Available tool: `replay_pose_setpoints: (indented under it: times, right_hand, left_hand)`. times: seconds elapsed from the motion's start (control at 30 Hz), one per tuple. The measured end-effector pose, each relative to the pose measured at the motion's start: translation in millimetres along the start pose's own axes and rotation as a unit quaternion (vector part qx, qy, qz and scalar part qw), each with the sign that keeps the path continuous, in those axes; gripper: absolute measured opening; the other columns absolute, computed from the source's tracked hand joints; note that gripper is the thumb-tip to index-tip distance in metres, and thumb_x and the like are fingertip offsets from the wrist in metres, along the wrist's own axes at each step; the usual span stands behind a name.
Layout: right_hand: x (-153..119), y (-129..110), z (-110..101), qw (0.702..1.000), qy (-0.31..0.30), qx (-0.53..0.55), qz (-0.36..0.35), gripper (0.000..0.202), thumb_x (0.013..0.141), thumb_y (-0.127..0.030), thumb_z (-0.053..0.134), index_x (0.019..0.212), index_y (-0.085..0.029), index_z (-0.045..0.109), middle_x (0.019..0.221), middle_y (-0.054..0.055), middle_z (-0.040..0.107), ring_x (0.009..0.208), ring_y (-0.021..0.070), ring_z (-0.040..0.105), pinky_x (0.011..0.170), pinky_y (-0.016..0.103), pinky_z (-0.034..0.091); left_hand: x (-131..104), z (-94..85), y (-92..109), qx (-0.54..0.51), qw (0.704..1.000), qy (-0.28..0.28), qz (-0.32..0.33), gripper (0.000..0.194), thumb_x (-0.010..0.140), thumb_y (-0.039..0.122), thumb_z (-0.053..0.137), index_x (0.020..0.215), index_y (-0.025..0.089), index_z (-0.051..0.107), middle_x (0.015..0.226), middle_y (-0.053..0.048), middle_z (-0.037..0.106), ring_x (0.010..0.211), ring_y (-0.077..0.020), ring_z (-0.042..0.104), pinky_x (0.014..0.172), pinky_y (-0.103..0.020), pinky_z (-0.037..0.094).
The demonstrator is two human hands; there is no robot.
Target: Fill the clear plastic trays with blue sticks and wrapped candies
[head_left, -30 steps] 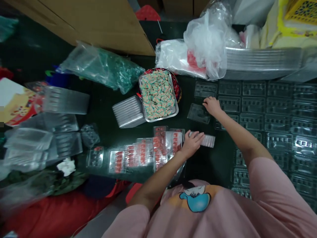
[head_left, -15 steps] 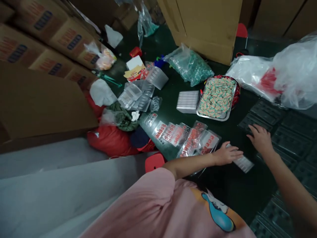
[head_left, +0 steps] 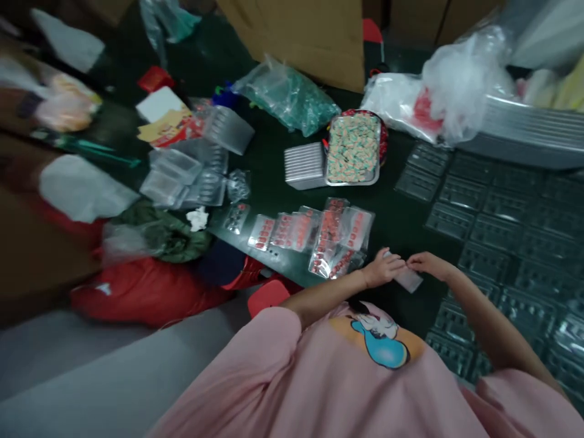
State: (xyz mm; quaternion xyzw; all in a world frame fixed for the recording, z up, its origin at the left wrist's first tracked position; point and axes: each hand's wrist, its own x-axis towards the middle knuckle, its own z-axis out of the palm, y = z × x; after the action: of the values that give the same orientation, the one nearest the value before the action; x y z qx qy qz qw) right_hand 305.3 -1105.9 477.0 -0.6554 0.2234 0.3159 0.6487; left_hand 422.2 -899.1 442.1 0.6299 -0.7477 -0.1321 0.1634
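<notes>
My left hand (head_left: 383, 269) rests over the upper left part of a clear plastic tray (head_left: 409, 280) at the table's near edge, its fingers stretched out. My right hand (head_left: 426, 265) is at the tray's upper right side, with fingers bent together near the left fingertips; what they pinch, if anything, is too small to make out. Left of my hands lie overlapping clear packs with red pieces (head_left: 331, 234). Farther back a metal tray (head_left: 353, 149) is full of small pale and green pieces, beside a stack of clear plastic trays (head_left: 305, 165).
Rows of clear trays (head_left: 495, 234) cover the right side. At the back are a bag of green pieces (head_left: 292, 97), a cardboard box (head_left: 314, 39) and white plastic bags (head_left: 396, 100). Loose packaging (head_left: 187, 173) and a red bag (head_left: 150, 292) lie at the left.
The view has turned to the right. My right hand has come from the rows of trays to the small tray by my left hand, and its fingers have drawn together.
</notes>
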Motion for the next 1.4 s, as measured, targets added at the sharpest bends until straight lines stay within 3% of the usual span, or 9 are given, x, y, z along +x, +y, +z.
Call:
replay_pose_setpoints:
  times: [0.23,0.43,0.53,0.67,0.87,1.03,1.13,1.23,1.4]
  right_hand:
    - [2.0,4.9,16.5,0.99,0.014,0.135,0.03,0.042,0.052,-0.049,0.078,0.071,-0.015,0.064,0.063,-0.003,0.056,0.061,0.0083,0.046,0.062,0.024,0.037]
    - [11.0,14.7,18.0,0.992,0.034,0.122,0.012,0.023,0.062,-0.034,0.071,0.073,-0.014,0.065,0.058,-0.004,0.054,0.057,0.0072,0.045,0.056,0.02,0.034]
    - [16.2,19.6,8.9,0.993,0.114,0.041,0.012,0.011,0.072,-0.026,0.062,0.073,-0.015,0.064,0.058,-0.003,0.054,0.056,0.0079,0.046,0.056,0.019,0.036]
    - [33.3,10.6,-25.2,0.962,0.261,-0.08,0.019,0.015,0.083,-0.016,0.049,0.079,-0.016,0.063,0.07,0.001,0.061,0.065,0.0111,0.054,0.063,0.021,0.042]
    - [91.3,-31.5,-78.6,0.929,0.34,-0.146,0.013,0.023,0.086,-0.011,0.044,0.086,-0.016,0.066,0.094,0.009,0.067,0.091,0.0197,0.059,0.087,0.031,0.044]
    - [109.2,-42.9,-68.1,0.863,0.444,-0.238,-0.025,0.034,0.091,-0.025,0.048,0.12,-0.014,0.061,0.124,0.018,0.058,0.114,0.0298,0.053,0.094,0.042,0.044]
    - [102.9,-31.5,-39.7,0.843,0.397,-0.349,-0.099,0.05,0.086,-0.035,0.061,0.133,-0.018,0.054,0.141,0.019,0.048,0.13,0.0362,0.041,0.099,0.052,0.04]
    - [101.5,-17.5,-23.5,0.831,0.318,-0.437,-0.132,0.053,0.082,-0.027,0.066,0.133,-0.02,0.055,0.151,0.016,0.038,0.142,0.0368,0.028,0.108,0.057,0.031]
    - [117.0,-12.8,-49.4,0.822,0.315,-0.458,-0.123,0.044,0.084,-0.013,0.059,0.128,-0.019,0.06,0.155,0.012,0.035,0.147,0.0328,0.022,0.116,0.056,0.022]
  left_hand:
    - [-9.6,-1.0,-2.8,0.0,0.999,-0.022,0.029,0.043,0.091,0.014,0.05,0.133,0.021,0.056,0.131,-0.011,0.063,0.127,-0.0241,0.051,0.112,-0.06,0.026]
    - [-4.5,-6.2,-4.6,-0.004,0.999,-0.027,0.035,0.045,0.088,0.012,0.051,0.133,0.02,0.056,0.132,-0.012,0.062,0.126,-0.0269,0.052,0.112,-0.063,0.025]
    - [-3.5,-6.5,-4.3,-0.009,0.999,-0.023,0.033,0.046,0.087,0.013,0.053,0.133,0.018,0.055,0.132,-0.012,0.062,0.127,-0.0281,0.051,0.112,-0.065,0.023]
    - [-10.0,-5.4,2.5,-0.007,0.999,-0.027,0.019,0.048,0.086,0.013,0.054,0.134,0.019,0.054,0.133,-0.013,0.062,0.127,-0.0279,0.051,0.112,-0.067,0.021]
    - [-14.7,-6.8,8.5,-0.009,0.999,-0.05,-0.001,0.05,0.086,0.015,0.055,0.135,0.019,0.054,0.132,-0.014,0.061,0.124,-0.028,0.052,0.112,-0.066,0.02]
    - [-11.6,-7.7,6.8,-0.022,0.999,-0.046,-0.006,0.049,0.087,0.015,0.053,0.136,0.018,0.053,0.133,-0.013,0.061,0.125,-0.0273,0.052,0.113,-0.064,0.021]
    - [-10.5,-7.2,7.7,-0.023,0.999,-0.028,-0.014,0.047,0.088,0.014,0.05,0.134,0.019,0.054,0.132,-0.012,0.062,0.124,-0.0261,0.052,0.113,-0.064,0.021]
    - [-7.8,-8.9,4.9,-0.026,0.999,-0.026,-0.018,0.047,0.087,0.014,0.052,0.134,0.02,0.055,0.131,-0.012,0.062,0.124,-0.0261,0.052,0.113,-0.063,0.022]
    - [1.7,-14.4,-11.4,-0.019,0.999,-0.01,-0.025,0.049,0.085,0.012,0.052,0.133,0.02,0.056,0.132,-0.013,0.062,0.125,-0.0276,0.052,0.113,-0.064,0.02]
